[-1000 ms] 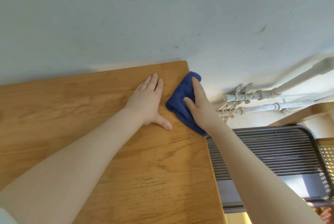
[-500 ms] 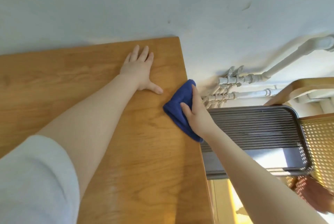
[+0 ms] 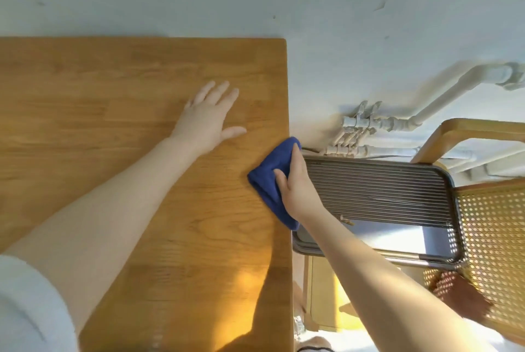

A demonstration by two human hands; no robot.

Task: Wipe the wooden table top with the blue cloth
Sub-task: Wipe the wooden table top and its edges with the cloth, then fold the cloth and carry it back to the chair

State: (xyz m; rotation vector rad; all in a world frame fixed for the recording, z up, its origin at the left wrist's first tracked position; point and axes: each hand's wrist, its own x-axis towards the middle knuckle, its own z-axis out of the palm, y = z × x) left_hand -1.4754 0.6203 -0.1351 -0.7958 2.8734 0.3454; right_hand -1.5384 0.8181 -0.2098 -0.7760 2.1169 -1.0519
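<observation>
Right hand (image 3: 298,189), grip clamped on blue cloth (image 3: 272,181) at the worktop (image 3: 142,209) edge, hides part of it; since 0.5 s ago, cloth lies farther from flat, open left hand (image 3: 208,118).

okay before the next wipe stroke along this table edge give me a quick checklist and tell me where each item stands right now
1. Blue cloth under the right hand: ok, palm and fingers press it down.
2. Cloth on the wooden table top: partly ok, it overlaps the right edge.
3. Left hand bracing: ok, flat on the wood, apart from the cloth.
4. Path toward the near edge: ok, bare wood.
5. Ribbed metal tray beside the edge: cannot tell whether the forearm touches it.
6. Wiped area clean: cannot tell.
</observation>
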